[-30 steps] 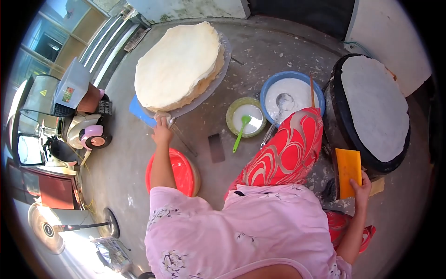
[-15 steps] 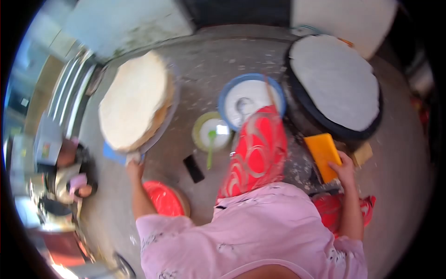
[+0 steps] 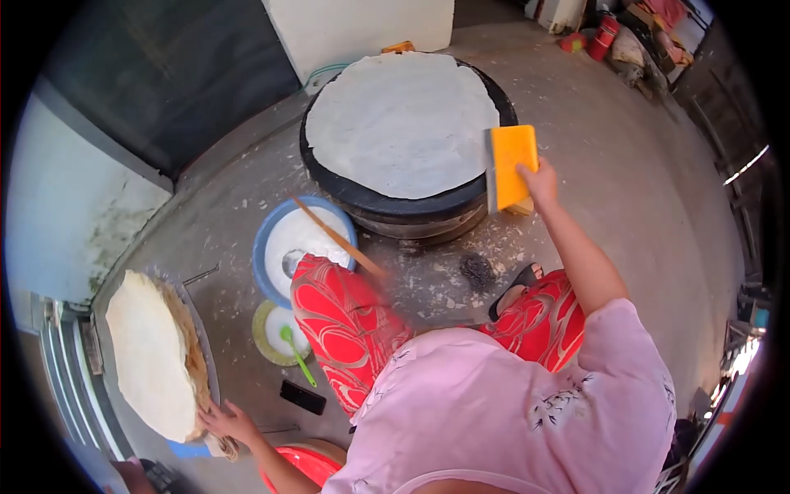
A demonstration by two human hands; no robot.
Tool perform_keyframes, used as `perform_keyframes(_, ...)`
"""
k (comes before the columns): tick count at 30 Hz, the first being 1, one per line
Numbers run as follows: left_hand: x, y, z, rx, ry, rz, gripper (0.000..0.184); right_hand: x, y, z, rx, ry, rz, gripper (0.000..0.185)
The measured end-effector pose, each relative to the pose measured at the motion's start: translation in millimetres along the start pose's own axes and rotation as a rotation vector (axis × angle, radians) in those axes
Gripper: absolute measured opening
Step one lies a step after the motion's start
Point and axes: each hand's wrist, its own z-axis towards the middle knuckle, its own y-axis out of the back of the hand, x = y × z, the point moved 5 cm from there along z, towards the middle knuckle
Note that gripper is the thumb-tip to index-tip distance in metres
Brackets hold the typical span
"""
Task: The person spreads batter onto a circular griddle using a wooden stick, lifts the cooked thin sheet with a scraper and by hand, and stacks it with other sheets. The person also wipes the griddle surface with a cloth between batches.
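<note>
My right hand (image 3: 539, 183) grips a yellow scraper (image 3: 513, 167) with a grey edge, held upright at the right rim of a round black griddle (image 3: 395, 202). A thin white sheet of batter (image 3: 403, 123) covers most of the griddle. At the lower left, my left hand (image 3: 230, 424) has its fingers spread against the lower edge of a stack of pale round flatbreads (image 3: 152, 358). Just below those fingers lies a crumpled beige cloth (image 3: 224, 446).
A blue basin (image 3: 262, 255) of white batter holds a ladle with a wooden handle. Beside it are a green bowl (image 3: 263, 339) with a green spatula (image 3: 298, 354), a black phone (image 3: 302, 397) and a red bucket (image 3: 309, 463). A red canister (image 3: 603, 38) stands at the upper right.
The view has swung right, bringing the griddle to the upper middle. My right hand has lifted the scraper to the griddle's rim. My left hand's fingers have spread, and the cloth lies below them.
</note>
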Motion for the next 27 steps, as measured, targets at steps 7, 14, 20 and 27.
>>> perform_keyframes(7, -144.3, 50.1, 68.0, -0.086, -0.324, -0.359, 0.042, -31.2, -18.0, -20.8, -0.098, -0.219, -0.019, 0.033)
perform_keyframes(14, -340.3, 97.5, 136.7, -0.044, -0.606, -0.911, 0.050, 29.8, -98.5, -137.4, 0.196, -0.002, 0.153, 0.034)
perform_keyframes(20, -512.3, 68.3, 110.1, 0.346, -0.909, -0.924, 0.077, 41.5, -89.4, -89.1, 0.280, 0.015, 0.285, 0.036)
perform_keyframes(27, -575.9, 12.0, 88.1, 0.378, -0.875, -0.744, 0.053, 109.5, -31.5, -97.1, 0.472, 0.619, -0.315, 0.025)
